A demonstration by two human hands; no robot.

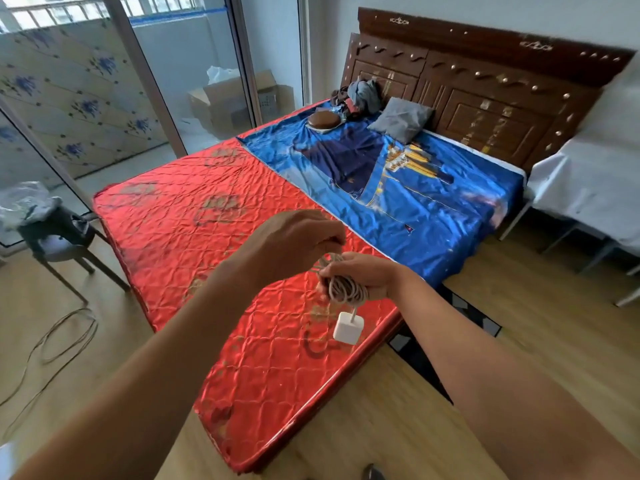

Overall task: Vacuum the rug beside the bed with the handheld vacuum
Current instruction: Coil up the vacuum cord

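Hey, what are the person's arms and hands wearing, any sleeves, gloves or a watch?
Nothing worn shows. The left hand and right hand are gloveless, and no sleeve, watch or bracelet appears above either wrist up to the picture's edge. Rings cannot be ruled out, as the fingers are partly hidden.

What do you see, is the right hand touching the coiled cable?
Touching. The head view shows the right hand with its fingers curled round the cable coil; the charger hangs free below it.
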